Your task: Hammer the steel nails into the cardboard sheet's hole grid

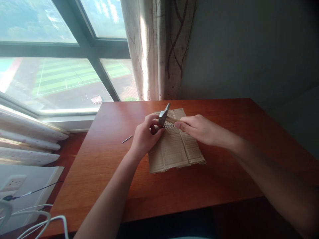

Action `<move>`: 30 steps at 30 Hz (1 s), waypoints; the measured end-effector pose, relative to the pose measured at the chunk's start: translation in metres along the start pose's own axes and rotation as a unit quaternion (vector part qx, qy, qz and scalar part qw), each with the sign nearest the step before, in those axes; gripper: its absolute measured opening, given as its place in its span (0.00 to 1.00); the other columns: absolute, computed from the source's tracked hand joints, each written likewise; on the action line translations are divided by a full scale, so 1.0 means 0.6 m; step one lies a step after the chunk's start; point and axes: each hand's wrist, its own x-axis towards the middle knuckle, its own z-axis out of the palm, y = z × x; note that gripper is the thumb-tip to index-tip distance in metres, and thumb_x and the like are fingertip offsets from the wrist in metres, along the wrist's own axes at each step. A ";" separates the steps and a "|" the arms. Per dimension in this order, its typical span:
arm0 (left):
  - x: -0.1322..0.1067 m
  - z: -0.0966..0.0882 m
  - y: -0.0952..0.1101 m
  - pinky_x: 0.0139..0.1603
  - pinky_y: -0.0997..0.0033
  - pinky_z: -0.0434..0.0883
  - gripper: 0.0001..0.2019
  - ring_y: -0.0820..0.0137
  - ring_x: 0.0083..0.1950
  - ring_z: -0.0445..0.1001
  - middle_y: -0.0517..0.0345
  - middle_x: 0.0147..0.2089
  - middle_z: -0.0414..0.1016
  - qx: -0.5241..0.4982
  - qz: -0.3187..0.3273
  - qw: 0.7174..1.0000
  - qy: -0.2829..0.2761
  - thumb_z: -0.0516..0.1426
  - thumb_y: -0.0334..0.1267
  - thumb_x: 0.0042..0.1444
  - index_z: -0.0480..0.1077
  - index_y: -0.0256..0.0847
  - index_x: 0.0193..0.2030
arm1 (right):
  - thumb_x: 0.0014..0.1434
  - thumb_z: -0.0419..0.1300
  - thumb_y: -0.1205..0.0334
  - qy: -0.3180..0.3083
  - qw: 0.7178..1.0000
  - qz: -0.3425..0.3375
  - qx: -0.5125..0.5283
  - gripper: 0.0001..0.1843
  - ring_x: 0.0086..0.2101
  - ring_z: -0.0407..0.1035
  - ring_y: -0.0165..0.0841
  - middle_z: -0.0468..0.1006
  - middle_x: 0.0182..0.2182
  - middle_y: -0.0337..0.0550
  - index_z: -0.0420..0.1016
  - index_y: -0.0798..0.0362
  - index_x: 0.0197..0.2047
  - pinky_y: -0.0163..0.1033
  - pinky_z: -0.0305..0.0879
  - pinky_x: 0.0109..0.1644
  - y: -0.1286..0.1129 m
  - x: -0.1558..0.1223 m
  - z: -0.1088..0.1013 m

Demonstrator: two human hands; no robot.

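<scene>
one right hand (193, 125) grips one hammer (164, 115) above one cardboard sheet (173, 149).

**Gloss, Grain and Grey Metal on Show**

And here's the table (99, 186), reddish wood, smooth, glossy toward the left! On it, matt brown cardboard (171, 149), creased, ragged along its near edge. The hammer (163, 115) pairs a grey metal head with a pale wooden handle. Left of that, a shiny metal rod (127, 139). Far side: soft cloth curtain (152, 49), matt wall (249, 49). Near left, smooth, plastic-looking white cables (65, 223)!
</scene>
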 end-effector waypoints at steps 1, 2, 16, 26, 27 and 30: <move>0.000 0.000 -0.001 0.32 0.76 0.67 0.19 0.77 0.28 0.69 0.63 0.38 0.80 -0.002 0.000 1.000 0.000 0.62 0.31 0.52 0.69 0.45 0.51 | 0.68 0.47 0.40 0.000 1.000 0.001 0.002 0.27 0.25 0.58 0.28 0.63 0.22 0.36 0.60 0.52 0.26 0.37 0.48 0.29 0.001 0.000 0.000; 0.000 0.001 -0.001 0.32 0.76 0.67 0.19 0.77 0.28 0.69 0.63 0.38 0.80 -0.004 0.000 1.000 0.000 0.62 0.31 0.52 0.69 0.45 0.51 | 0.68 0.46 0.39 0.001 1.000 0.000 0.005 0.28 0.25 0.58 0.28 0.63 0.22 0.36 0.60 0.51 0.26 0.37 0.48 0.29 0.002 0.000 0.001; 0.000 0.002 -0.002 0.31 0.76 0.68 0.15 0.78 0.27 0.67 0.61 0.38 0.80 -0.020 0.011 1.000 0.009 0.62 0.31 0.51 0.71 0.43 0.47 | 0.67 0.49 0.37 0.030 0.999 -0.009 0.026 0.28 0.24 0.56 0.27 0.62 0.21 0.34 0.58 0.51 0.25 0.37 0.47 0.29 0.017 -0.004 0.010; -0.002 -0.001 0.001 0.31 0.76 0.69 0.13 0.77 0.26 0.66 0.59 0.38 0.81 -0.004 0.045 0.999 0.023 0.61 0.31 0.53 0.73 0.43 0.46 | 0.61 0.59 0.40 0.342 0.906 -0.072 0.239 0.27 0.19 0.50 0.26 0.55 0.17 0.32 0.56 0.49 0.24 0.37 0.45 0.22 0.071 -0.006 0.025; -0.002 -0.002 0.002 0.30 0.76 0.69 0.12 0.77 0.26 0.66 0.58 0.38 0.81 -0.001 0.053 0.998 0.036 0.61 0.32 0.54 0.74 0.43 0.46 | 0.61 0.60 0.40 0.371 0.885 -0.078 0.270 0.28 0.18 0.48 0.25 0.53 0.16 0.31 0.54 0.48 0.23 0.37 0.44 0.21 0.077 -0.003 0.028; 0.001 -0.014 0.004 0.29 0.76 0.68 0.10 0.77 0.26 0.66 0.57 0.39 0.81 0.004 0.067 0.993 0.094 0.60 0.35 0.56 0.75 0.42 0.45 | 0.62 0.59 0.39 0.424 0.835 -0.097 0.336 0.29 0.15 0.45 0.24 0.49 0.14 0.29 0.51 0.48 0.22 0.36 0.41 0.18 0.091 0.003 0.036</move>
